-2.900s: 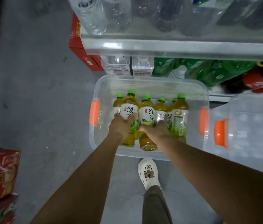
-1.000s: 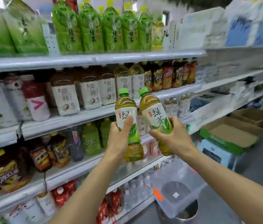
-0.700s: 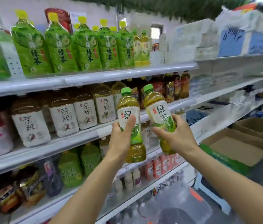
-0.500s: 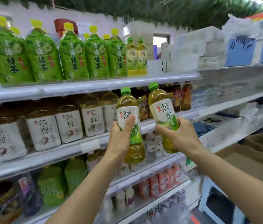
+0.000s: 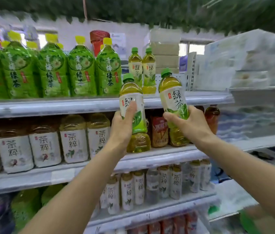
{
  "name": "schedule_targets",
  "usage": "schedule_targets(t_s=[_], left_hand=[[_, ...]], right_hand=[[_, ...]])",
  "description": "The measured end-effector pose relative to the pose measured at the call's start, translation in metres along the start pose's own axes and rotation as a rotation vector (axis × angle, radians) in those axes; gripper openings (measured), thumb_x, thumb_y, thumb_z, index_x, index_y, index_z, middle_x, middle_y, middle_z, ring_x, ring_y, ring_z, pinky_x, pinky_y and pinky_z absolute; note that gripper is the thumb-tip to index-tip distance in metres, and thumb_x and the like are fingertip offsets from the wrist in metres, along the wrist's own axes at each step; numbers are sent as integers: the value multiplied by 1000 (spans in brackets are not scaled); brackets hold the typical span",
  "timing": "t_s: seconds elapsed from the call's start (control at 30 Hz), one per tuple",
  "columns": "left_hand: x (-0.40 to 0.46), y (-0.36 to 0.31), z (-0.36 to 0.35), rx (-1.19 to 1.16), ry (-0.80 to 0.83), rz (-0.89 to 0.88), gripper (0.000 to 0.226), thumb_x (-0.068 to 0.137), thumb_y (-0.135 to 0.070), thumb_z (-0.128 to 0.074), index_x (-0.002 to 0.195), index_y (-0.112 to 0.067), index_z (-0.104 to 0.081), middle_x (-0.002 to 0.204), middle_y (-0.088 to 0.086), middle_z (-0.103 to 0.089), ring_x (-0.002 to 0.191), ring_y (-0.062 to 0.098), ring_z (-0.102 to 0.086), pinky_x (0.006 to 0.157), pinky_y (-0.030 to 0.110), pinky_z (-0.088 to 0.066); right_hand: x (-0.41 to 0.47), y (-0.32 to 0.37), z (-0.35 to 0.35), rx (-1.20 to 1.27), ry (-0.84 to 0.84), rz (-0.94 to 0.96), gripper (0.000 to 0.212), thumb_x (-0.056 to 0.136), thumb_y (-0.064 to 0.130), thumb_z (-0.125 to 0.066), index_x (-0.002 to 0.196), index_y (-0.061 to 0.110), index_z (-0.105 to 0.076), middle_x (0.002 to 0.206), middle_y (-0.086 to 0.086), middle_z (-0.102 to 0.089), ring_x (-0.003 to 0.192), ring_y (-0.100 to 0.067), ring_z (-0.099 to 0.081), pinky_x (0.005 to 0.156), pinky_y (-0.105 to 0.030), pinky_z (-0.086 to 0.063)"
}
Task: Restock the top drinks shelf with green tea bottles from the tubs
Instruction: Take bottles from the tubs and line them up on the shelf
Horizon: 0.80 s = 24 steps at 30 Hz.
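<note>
A white wall (image 5: 133, 33) is seen behind the metal shelving (image 5: 200, 97). Green foliage (image 5: 150, 10) is hung overhead. Bright windows (image 5: 195, 48) are noted beyond.

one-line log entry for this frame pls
phase: lifting to top shelf | left hand: holds green tea bottle | right hand: holds second green tea bottle | placed: no

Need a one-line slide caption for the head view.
Left hand and right hand each raise a green tea bottle toward the top shelf.
</note>
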<state>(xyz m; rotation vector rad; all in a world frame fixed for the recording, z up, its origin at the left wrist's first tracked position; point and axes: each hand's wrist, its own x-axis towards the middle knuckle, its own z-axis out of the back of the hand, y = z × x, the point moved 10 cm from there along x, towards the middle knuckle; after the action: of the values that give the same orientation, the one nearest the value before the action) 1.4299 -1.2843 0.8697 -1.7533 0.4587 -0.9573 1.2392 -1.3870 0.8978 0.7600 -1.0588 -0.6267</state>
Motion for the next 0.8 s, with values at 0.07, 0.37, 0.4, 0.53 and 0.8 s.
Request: schedule_targets(t_s=[0.07,0.37,0.4,0.53,0.8], left_hand=[[20,-10,-7,49,14,-51,61,88,-71,-55,116,-17,-67,104,9,-77,98,28,-74,95,46,-57],[92,-44,-38,212,87,-216,42,100,-59,-40,119,-31,-64,103,-26,-58,94,-8,-53,88,17,-37],[97,-48,-42,219,73,-221,33,100,-59,-40,104,-36,-64,93,-29,-57,85,-12,-51,79,15,-36],[126,-59,-52,280,22,-273,36,98,-67,-39,94,-38,-60,87,-26,-58,80,-10,-51,73,16,-35],[161,-44,-70,441,-90,-292,74,86,-85,-35,121,-28,-66,112,-10,-70,105,13,-62,95,37,-44]], right_hand=[[15,2,1,5,11,25,24,82,39,-77,93,23,-64,94,-2,-71,87,-13,-67,77,-30,-54],[88,19,13,43,-54,110,17,85,43,-72,86,32,-60,90,9,-68,88,-10,-65,78,-28,-51],[97,23,14,47,-56,125,16,86,43,-72,84,32,-60,88,8,-68,87,-11,-65,79,-30,-52],[148,27,15,106,-59,163,36,81,48,-74,105,24,-61,98,2,-69,94,-18,-66,86,-39,-57],[246,4,10,189,-58,73,65,79,45,-79,121,15,-39,121,-6,-58,112,-24,-57,99,-41,-46]])
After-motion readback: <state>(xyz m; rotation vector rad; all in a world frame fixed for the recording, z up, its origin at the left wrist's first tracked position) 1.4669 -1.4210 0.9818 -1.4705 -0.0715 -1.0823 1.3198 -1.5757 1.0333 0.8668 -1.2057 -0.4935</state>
